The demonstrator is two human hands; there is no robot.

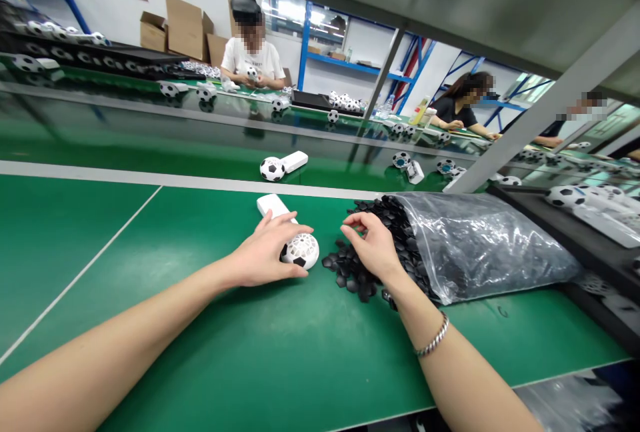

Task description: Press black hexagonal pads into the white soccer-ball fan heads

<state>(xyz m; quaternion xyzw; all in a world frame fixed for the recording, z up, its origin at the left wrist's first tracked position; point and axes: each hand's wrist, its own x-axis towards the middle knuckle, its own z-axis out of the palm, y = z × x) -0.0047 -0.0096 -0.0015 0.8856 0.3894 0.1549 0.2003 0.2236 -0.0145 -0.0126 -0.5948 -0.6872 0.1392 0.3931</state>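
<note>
Round white football-patterned fan head (301, 251) is lying on the green table (225, 359); my left grip (299, 252) is curving around it, fingers apart, while my right grip (345, 227) is hovering, fingertips nearly together, above loose black plastic pieces (353, 269).

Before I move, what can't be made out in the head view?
- Right hand: whether its fingertips pinch anything; too small in head view.
- White handle: its joint with the ball-patterned part; left hand hides it, head view.
- Plastic bag: its far inside; head view, glare.
- Black tray: its full extent; cut by head view's right edge.
</note>
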